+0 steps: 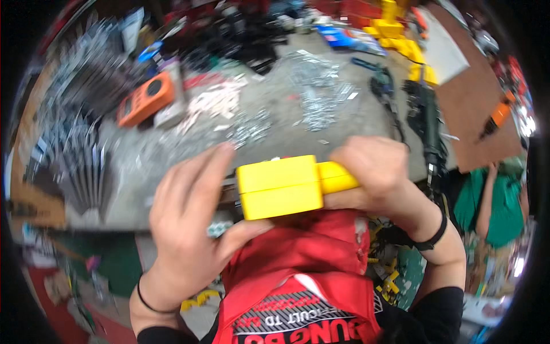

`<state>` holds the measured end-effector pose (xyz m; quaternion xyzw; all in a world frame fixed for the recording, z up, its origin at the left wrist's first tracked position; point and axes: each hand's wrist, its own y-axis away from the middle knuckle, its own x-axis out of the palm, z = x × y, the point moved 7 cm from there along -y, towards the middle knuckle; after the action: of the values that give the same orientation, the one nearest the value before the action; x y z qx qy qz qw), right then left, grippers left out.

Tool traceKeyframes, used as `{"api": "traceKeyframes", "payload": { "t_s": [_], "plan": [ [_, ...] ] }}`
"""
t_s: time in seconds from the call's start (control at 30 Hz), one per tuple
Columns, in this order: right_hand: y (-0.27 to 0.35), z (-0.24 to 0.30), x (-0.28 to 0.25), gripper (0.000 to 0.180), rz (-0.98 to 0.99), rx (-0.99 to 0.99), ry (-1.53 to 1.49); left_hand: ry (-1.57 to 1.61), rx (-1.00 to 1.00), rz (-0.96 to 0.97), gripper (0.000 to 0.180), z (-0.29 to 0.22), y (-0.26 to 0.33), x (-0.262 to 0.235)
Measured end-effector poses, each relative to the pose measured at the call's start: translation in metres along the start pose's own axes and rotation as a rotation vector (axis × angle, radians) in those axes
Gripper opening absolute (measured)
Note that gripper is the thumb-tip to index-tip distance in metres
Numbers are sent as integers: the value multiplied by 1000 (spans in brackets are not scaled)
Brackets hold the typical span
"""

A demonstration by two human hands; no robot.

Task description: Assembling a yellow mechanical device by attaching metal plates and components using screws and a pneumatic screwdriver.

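The grey tabletop (132,189) is strewn with small silvery metal parts (318,86), pale pieces (215,103), black items (229,43) and an orange device (146,100).

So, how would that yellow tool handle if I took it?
The yellow tool is probably stiff: its boxy edges look straight and crisp. Its smooth faces may be slippery. Its bulk sits beyond the right hand, so it might tip that way.

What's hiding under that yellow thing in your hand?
Just below the yellow thing in the picture, red apron shows; above it, grey tabletop. Whatever is directly underneath is covered, so I can't tell.
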<state>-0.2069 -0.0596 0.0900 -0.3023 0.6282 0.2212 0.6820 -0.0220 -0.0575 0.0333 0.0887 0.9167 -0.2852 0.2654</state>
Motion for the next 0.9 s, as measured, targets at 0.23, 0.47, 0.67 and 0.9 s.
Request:
{"api": "traceKeyframes", "payload": {
  "t_s": [0.23,0.47,0.67,0.9],
  "plan": [
    [-51,-5,49,45,-430,-16,34,-174,245,114,58,41,-34,-36],
    [-41,-11,53,46,-435,26,-103,-239,180,226,60,22,-42,-33],
    [-46,-16,66,46,-302,116,-265,-205,58,306,56,39,-46,-31],
    [-55,-38,80,52,-59,344,-404,223,-477,555,55,96,-69,-2]
  ]
}}
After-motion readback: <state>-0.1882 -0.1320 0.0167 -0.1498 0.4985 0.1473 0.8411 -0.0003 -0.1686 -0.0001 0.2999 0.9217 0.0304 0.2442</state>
